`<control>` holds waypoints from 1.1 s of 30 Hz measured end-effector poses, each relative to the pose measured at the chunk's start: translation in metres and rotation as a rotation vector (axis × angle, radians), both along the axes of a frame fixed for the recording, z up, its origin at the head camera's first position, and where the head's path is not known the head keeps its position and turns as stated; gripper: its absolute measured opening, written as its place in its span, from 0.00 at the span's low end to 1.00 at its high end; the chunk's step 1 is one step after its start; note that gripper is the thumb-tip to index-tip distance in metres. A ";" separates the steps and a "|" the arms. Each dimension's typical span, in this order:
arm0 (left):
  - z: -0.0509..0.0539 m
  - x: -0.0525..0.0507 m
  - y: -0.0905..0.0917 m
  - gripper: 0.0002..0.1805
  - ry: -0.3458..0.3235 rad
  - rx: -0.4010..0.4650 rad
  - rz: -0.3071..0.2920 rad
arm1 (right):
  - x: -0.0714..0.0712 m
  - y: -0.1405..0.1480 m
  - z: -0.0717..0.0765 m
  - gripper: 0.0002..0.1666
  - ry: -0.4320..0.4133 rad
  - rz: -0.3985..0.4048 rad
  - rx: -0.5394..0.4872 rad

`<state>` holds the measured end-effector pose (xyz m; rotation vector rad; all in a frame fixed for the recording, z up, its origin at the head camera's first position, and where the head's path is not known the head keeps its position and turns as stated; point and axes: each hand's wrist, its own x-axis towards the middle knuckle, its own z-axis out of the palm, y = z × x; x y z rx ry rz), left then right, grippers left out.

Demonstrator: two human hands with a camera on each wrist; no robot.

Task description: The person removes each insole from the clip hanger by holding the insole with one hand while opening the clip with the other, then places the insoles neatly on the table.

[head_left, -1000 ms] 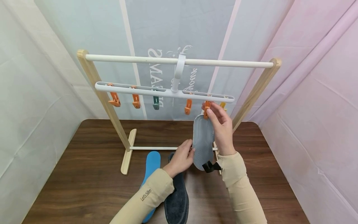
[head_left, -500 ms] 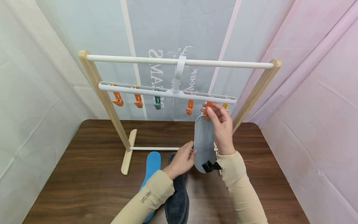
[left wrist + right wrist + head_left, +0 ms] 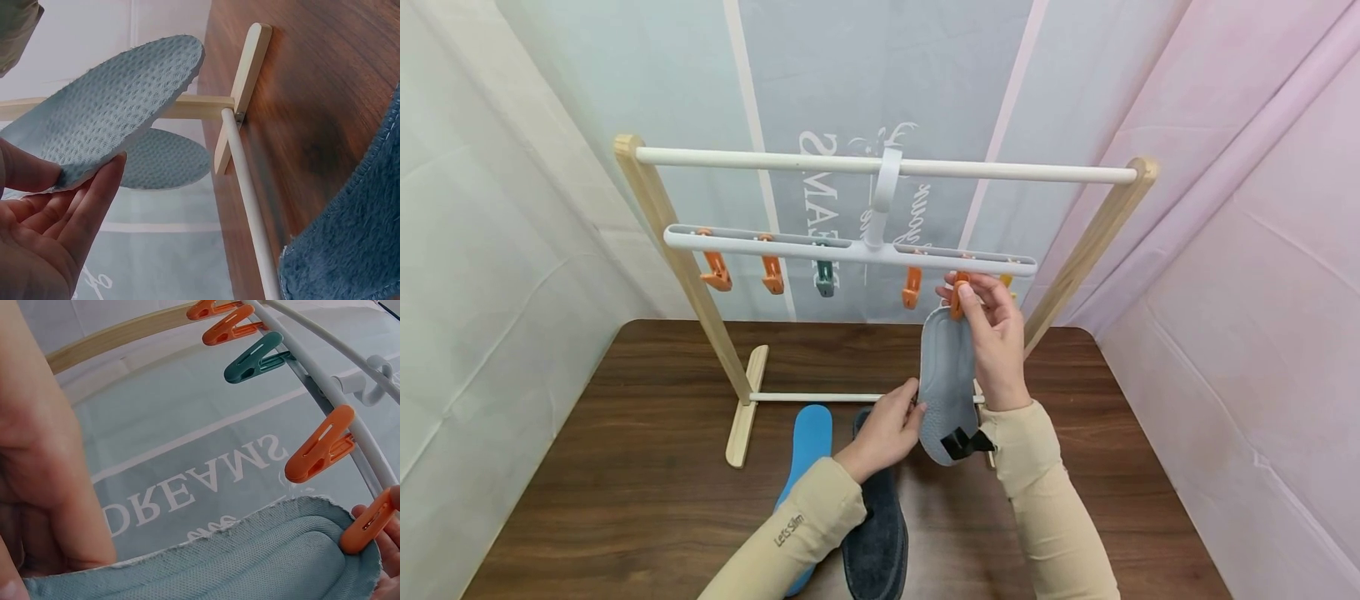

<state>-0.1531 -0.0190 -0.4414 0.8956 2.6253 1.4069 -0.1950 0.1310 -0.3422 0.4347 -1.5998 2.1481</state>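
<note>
A grey insole [image 3: 947, 375] hangs upright below the white clip hanger [image 3: 775, 242]. Along its left edge, my left hand [image 3: 883, 429] pinches it between thumb and fingers. My right hand [image 3: 996, 342] pinches an orange clothespin [image 3: 958, 296] on the hanger. This clothespin's lower end lies over the insole's top edge, as the right wrist view shows. A second grey textured insole [image 3: 165, 159] appears behind the held one in the left wrist view; what holds it up is hidden.
A wooden stand with a white top rod [image 3: 760, 158] carries the hanger. Several other clothespins hang there, including a green one [image 3: 825, 273] and a yellow one [image 3: 1007, 285]. On the table [image 3: 625, 467] lie a blue insole [image 3: 811, 437] and a dark fuzzy shoe-shaped piece [image 3: 875, 542].
The hanger and the grey insole have shifted slightly to the right and now look nearly still. Both hands keep their pinches on the insole and the clothespin.
</note>
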 end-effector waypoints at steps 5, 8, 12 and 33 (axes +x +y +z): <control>0.000 0.001 -0.002 0.06 -0.041 -0.002 -0.014 | -0.001 0.001 0.001 0.16 -0.011 0.012 0.003; -0.004 0.004 -0.004 0.05 -0.062 -0.012 -0.020 | -0.001 0.002 0.000 0.16 -0.025 0.013 -0.002; -0.010 0.007 -0.007 0.03 -0.085 -0.037 -0.019 | -0.002 0.002 0.000 0.15 -0.033 0.020 -0.020; -0.042 0.023 -0.005 0.03 -0.168 -0.042 -0.041 | -0.003 0.005 -0.002 0.22 -0.032 0.079 -0.120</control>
